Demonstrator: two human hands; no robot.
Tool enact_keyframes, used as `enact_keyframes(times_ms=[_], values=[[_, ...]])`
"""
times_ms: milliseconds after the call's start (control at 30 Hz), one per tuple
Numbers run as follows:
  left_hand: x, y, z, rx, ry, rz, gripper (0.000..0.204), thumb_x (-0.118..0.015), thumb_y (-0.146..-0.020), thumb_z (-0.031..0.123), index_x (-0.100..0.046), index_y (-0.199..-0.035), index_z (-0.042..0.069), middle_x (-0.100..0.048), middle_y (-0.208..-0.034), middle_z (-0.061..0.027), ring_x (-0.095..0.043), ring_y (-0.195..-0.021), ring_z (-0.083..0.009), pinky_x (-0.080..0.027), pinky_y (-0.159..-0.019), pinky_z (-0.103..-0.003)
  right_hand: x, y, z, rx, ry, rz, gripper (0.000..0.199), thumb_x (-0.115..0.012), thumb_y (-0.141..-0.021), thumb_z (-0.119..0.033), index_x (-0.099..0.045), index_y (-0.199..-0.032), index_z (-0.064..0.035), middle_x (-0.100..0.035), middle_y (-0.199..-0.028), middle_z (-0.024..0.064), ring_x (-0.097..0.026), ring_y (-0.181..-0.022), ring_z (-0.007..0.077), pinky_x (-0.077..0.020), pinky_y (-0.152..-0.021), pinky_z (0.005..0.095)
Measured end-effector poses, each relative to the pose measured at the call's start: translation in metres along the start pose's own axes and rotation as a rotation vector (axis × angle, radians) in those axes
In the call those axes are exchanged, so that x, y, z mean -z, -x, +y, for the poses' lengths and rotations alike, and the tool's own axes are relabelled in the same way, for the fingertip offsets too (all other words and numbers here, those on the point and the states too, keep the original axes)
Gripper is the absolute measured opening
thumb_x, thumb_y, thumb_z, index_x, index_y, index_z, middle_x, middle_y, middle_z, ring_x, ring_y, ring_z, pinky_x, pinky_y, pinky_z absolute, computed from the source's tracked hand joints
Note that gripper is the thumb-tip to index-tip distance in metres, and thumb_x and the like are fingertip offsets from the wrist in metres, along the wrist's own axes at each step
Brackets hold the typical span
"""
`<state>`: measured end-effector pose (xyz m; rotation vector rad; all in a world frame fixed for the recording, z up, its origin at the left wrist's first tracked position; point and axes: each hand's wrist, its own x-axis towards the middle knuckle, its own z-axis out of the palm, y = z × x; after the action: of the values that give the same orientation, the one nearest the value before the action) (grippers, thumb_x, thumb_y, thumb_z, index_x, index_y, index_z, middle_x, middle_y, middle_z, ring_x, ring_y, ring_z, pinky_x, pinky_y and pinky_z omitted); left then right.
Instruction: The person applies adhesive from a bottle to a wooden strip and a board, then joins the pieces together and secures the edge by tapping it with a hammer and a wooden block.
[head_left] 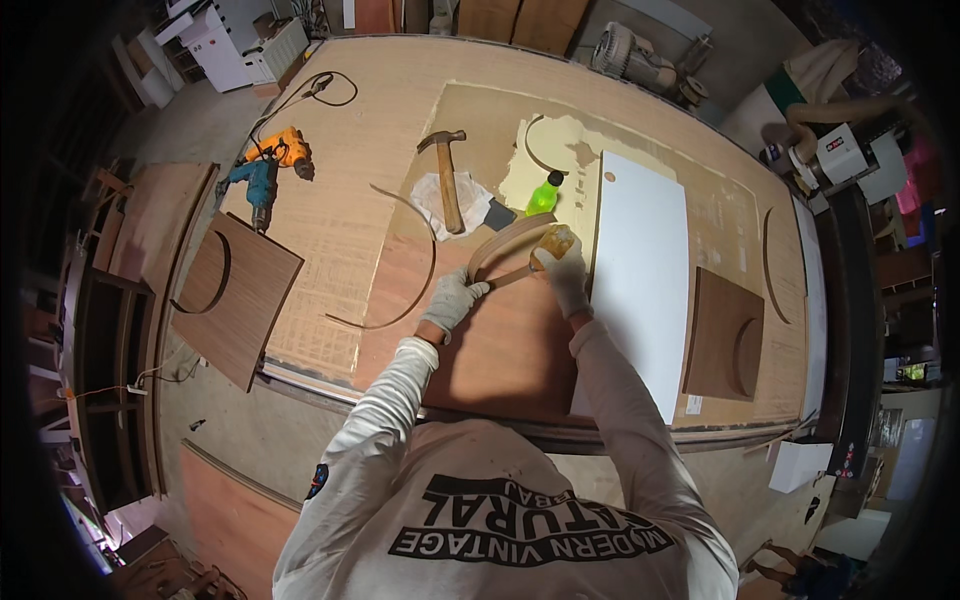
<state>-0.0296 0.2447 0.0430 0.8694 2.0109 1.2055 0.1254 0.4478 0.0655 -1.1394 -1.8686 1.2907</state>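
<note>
My left hand point(453, 302), in a pale work glove, is closed on a curved brown edging strip point(505, 240). The strip bends away from me and round toward my right side. In my gloved right hand point(568, 282) is a clear container of amber liquid point(555, 243), held against or just over the strip; whether they touch I cannot tell. Just beyond stands or lies a bright green bottle point(544, 194) with a black cap. A claw hammer point(449, 182) rests on a crumpled white cloth point(428, 206), beside a small dark grey sheet point(498, 214).
A white panel point(640, 270) lies right of my hands, with a brown board point(722, 335) beyond it. A thin curved strip point(433, 250) lies to the left. An orange drill point(290, 150), a teal drill point(259, 190) and another brown board point(245, 290) occupy the table's left side.
</note>
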Motion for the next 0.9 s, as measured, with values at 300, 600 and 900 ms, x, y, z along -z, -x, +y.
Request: enact_keyframes(times_ms=[300, 600, 900], values=[[0.003, 0.006, 0.022, -0.016, -0.073, 0.014, 0.035, -0.080, -0.091, 0.027, -0.073, -0.110, -0.001, -0.074, -0.094, -0.0255, -0.073, -0.089, -0.0388, -0.055, -0.080, -0.046, -0.003, 0.009, 0.011, 0.161, 0.071, -0.045, 0.068, -0.082, -0.083, -0.011, -0.051, -0.142, 0.0010, -0.065, -0.128, 0.0176, -0.066, -0.115, 0.0301, -0.0550, -0.100, 0.0401], [-0.002, 0.002, 0.017, -0.002, -0.050, -0.020, 0.035, -0.080, -0.090, 0.026, -0.074, -0.113, 0.000, -0.075, -0.095, -0.0248, -0.073, -0.089, -0.0383, -0.055, -0.080, -0.045, 0.005, -0.003, 0.014, 0.143, 0.048, 0.026, 0.066, -0.081, -0.084, -0.009, -0.051, -0.141, 0.0008, -0.066, -0.128, 0.0174, -0.068, -0.114, 0.0297, -0.0558, -0.099, 0.0396], [-0.003, -0.007, 0.003, -0.028, -0.006, -0.007, 0.036, -0.080, -0.090, 0.027, -0.073, -0.113, 0.000, -0.075, -0.096, -0.0254, -0.073, -0.091, -0.0401, -0.055, -0.080, -0.047, 0.038, -0.015, -0.005, 0.065, 0.147, -0.080, 0.069, -0.080, -0.085, -0.014, -0.048, -0.145, -0.0012, -0.068, -0.125, 0.0163, -0.070, -0.109, 0.0270, -0.0594, -0.091, 0.0375]])
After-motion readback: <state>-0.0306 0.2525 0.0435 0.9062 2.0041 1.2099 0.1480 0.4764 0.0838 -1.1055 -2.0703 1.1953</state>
